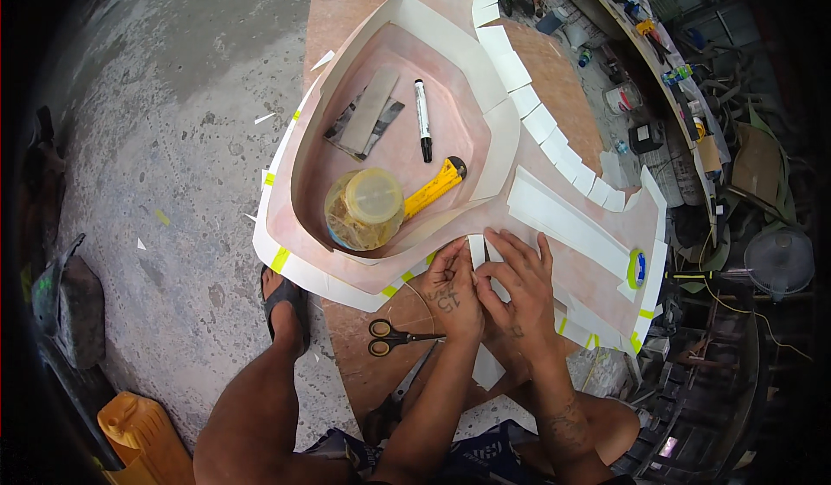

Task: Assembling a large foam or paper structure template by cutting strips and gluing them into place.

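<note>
A pale pink moulded panel (277,216) with a deep hollow lies before me, white card pieces along its edges. At its near edge my left hand (457,293) pinches a small white card strip (477,249). My right hand (524,290) meets it from the other side, thumb and finger on the strip, the other fingers stretched over the panel. Black-handled scissors (391,338) lie just left of my left wrist. In the hollow are a tub with a translucent lid (374,197), a yellow utility knife (437,186), a marker (422,117) and a flat grey strip (370,111).
A brown board (351,346) lies under the panel on the concrete floor (173,182). A green tape dispenser (637,268) rests at the panel's right. An orange jerrycan (143,437) stands lower left. Cluttered shelving (623,17) and a fan (778,261) are at right.
</note>
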Action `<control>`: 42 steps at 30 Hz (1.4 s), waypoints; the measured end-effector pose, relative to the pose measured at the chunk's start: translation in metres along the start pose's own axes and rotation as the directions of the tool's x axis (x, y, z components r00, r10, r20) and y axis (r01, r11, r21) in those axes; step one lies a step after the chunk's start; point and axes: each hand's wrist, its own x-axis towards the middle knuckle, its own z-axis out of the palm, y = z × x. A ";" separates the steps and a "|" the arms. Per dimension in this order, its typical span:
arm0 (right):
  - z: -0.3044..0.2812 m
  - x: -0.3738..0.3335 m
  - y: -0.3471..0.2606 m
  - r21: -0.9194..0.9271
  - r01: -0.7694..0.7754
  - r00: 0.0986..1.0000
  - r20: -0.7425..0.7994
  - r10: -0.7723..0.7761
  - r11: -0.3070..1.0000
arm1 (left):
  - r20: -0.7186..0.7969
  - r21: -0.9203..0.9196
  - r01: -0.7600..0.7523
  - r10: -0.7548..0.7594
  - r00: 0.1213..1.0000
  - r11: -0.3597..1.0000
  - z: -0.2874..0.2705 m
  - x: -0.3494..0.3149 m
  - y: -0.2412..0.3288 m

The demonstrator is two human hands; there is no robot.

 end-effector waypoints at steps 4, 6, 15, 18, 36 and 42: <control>0.001 -0.001 0.002 0.006 0.004 1.000 -0.006 -0.004 1.000 | 0.004 -0.002 -0.008 0.008 1.000 1.000 0.001 0.000 -0.001; 0.001 0.000 0.002 0.010 0.000 1.000 0.002 0.000 1.000 | 0.001 0.003 -0.010 0.010 1.000 1.000 0.000 0.000 -0.002; -0.001 0.000 0.001 0.007 -0.001 1.000 0.002 0.001 1.000 | 0.009 -0.005 -0.005 0.005 1.000 1.000 -0.001 0.001 -0.002; -0.001 0.001 0.001 -0.010 0.005 1.000 0.018 -0.005 1.000 | 0.009 0.016 0.011 -0.011 1.000 1.000 -0.001 0.001 0.001; -0.006 0.006 0.001 -0.044 0.048 0.997 0.057 -0.045 0.998 | 0.061 0.103 -0.063 0.057 0.997 0.993 -0.008 0.007 0.004; -0.010 0.010 0.003 -0.083 0.083 0.994 0.071 -0.077 0.993 | 0.063 0.083 -0.066 0.061 0.996 0.994 -0.004 0.005 0.004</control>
